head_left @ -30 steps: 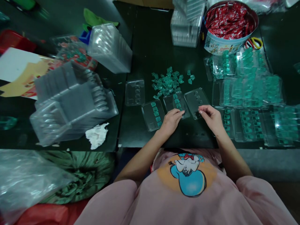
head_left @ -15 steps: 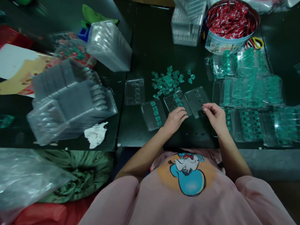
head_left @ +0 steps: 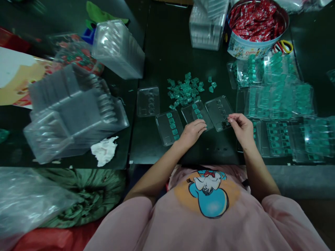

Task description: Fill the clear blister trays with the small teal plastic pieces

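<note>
My left hand [head_left: 193, 132] rests over the lower part of the middle clear tray [head_left: 186, 112], its fingers together; green pieces show in a row above them. Whatever lies beneath those fingertips is hidden. My right hand [head_left: 242, 129] pinches at the right edge of another clear tray [head_left: 215, 109], whose slots look unfilled; what is between thumb and finger is too small to tell. Left of both hands lies a tray with a row of green pieces [head_left: 163, 131]. A loose pile of green pieces [head_left: 185, 91] sits beyond the trays.
Filled trays [head_left: 284, 101] are layered at the right. Stacked clear trays [head_left: 74, 111] and crumpled tissue [head_left: 104, 152] lie left. Another tray stack [head_left: 117, 45] stands farther back. A round tin [head_left: 246, 48] of red packets and yellow-handled scissors [head_left: 286, 46] are at the back right.
The whole view has shifted slightly, moving the table items a little left. Both hands keep nearly the same pose beside the same trays.
</note>
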The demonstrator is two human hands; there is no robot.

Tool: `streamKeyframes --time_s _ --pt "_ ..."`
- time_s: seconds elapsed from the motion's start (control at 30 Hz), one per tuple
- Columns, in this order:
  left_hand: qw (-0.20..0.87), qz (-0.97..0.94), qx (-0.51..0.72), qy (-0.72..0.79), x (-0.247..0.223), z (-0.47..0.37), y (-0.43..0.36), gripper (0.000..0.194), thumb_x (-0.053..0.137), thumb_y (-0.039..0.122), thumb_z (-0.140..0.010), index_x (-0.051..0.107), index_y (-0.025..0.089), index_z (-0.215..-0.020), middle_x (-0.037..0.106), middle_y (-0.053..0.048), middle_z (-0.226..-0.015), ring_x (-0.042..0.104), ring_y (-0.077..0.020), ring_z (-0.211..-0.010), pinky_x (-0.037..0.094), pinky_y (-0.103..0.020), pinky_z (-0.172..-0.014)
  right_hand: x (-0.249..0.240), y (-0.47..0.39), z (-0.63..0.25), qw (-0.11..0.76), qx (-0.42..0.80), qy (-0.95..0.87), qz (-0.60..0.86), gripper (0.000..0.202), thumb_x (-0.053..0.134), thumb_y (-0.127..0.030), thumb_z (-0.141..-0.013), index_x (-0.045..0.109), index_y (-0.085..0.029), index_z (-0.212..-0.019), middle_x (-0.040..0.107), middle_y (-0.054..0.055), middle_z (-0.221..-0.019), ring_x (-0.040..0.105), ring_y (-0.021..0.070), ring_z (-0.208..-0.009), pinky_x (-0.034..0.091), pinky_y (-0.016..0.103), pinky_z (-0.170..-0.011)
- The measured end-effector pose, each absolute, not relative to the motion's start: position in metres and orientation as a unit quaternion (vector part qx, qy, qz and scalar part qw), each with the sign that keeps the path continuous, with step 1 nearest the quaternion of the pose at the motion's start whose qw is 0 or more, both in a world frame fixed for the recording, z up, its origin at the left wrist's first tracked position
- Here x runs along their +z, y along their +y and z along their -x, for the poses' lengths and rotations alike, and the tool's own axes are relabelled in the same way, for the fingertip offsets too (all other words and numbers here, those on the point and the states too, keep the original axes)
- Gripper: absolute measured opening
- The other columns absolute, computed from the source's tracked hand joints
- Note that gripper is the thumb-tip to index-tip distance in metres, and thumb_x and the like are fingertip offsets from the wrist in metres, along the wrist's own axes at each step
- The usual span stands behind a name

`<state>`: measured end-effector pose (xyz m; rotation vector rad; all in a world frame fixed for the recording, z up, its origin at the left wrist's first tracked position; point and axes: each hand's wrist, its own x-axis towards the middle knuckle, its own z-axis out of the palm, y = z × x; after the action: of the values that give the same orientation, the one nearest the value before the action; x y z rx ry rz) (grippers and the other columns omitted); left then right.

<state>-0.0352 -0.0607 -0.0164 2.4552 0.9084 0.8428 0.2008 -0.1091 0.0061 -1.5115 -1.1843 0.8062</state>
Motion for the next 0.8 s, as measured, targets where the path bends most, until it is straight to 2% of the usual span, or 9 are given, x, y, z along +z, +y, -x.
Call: streamKeyframes --time_s 0.17,0.27,0.37,0.53,0.67,0.8 --pt "0.183 -0.894 0.255 0.32 -0.018 0.035 -0.06 0.019 0.053 0.022 -0.096 0.072 0.019 -0.096 0.076 -0.009 -0.102 0.07 -0.0198 -0.099 0.053 -0.037 -0.087 0.004 -0.109 -0.204 0.499 0.327 -0.491 0.635 0.02 0.063 -0.039 -0.087 0.068 -0.022 -0.097 0.074 0.003 -0.091 0.069 0.0183 -0.085 0.054 0.034 -0.08" --pt "0.184 -0.894 0.243 0.33 -0.019 0.038 -0.064 0.024 0.05 0.014 -0.096 0.071 0.018 -0.105 0.074 -0.011 -0.111 0.069 -0.0195 -0.105 0.054 -0.036 -0.087 0.003 -0.109 -0.208 0.495 0.319 -0.495 0.639 0.02 0.062 -0.038 -0.088 0.068 -0.022 -0.098 0.073 0.003 -0.091 0.068 0.0181 -0.084 0.054 0.034 -0.08" --pt "0.18 -0.894 0.237 0.336 -0.021 0.039 -0.067 0.022 0.053 0.015 -0.095 0.071 0.018 -0.108 0.072 -0.012 -0.111 0.069 -0.0205 -0.106 0.054 -0.036 -0.087 0.005 -0.107 -0.212 0.477 0.278 -0.522 0.65 0.019 0.06 -0.035 -0.089 0.069 -0.022 -0.099 0.072 0.004 -0.094 0.067 0.0187 -0.086 0.053 0.034 -0.08" --pt "0.141 -0.896 0.242 0.344 -0.027 0.036 -0.068 0.02 0.052 0.018 -0.097 0.071 0.018 -0.103 0.073 -0.01 -0.107 0.07 -0.019 -0.099 0.052 -0.033 -0.083 0.01 -0.095 -0.217 0.412 0.192 -0.595 0.663 0.022 0.056 -0.026 -0.09 0.069 -0.02 -0.105 0.069 0.01 -0.106 0.065 0.0237 -0.097 0.054 0.039 -0.082" --pt "0.118 -0.897 0.234 0.355 -0.021 0.045 -0.072 0.02 0.051 0.018 -0.097 0.071 0.017 -0.097 0.073 -0.008 -0.101 0.069 -0.0177 -0.092 0.051 -0.031 -0.079 0.001 -0.076 -0.218 0.345 0.159 -0.627 0.68 0.029 0.054 -0.019 -0.088 0.069 -0.018 -0.113 0.065 0.015 -0.115 0.061 0.0291 -0.107 0.051 0.047 -0.094" --pt "0.107 -0.897 0.186 0.386 -0.004 0.07 -0.083 0.021 0.05 0.017 -0.096 0.07 0.017 -0.091 0.07 -0.008 -0.098 0.066 -0.0185 -0.087 0.051 -0.031 -0.076 -0.011 -0.062 -0.209 0.263 0.155 -0.651 0.695 0.035 0.052 -0.011 -0.085 0.069 -0.016 -0.115 0.064 0.016 -0.112 0.062 0.0295 -0.102 0.051 0.048 -0.094"
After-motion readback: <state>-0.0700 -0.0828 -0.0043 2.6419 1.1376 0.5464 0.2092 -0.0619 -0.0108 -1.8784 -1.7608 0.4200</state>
